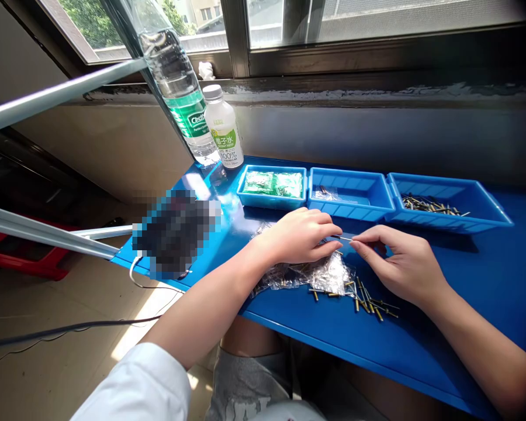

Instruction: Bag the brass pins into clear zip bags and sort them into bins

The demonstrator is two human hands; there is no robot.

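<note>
A blind rivet (344,238) with a thin metal pin bridges the gap between my two hands. My right hand (398,260) pinches the pin's end between thumb and forefinger. My left hand (307,235) is closed around the rivet's other end, which its fingers partly hide. Below the left hand, and partly covered by it, lies a pile of small clear plastic bags (331,273). Several loose rivets (368,301) with yellowish bodies and thin pins are scattered on the blue table (456,333) just in front of the right hand.
Along the back stand three blue bins: one with green packets (274,183), one with a few clear bags (325,193), one with rivets (432,204). A large water bottle (179,88) and a white bottle (223,126) stand back left. A blurred dark object (175,234) with a cable lies left.
</note>
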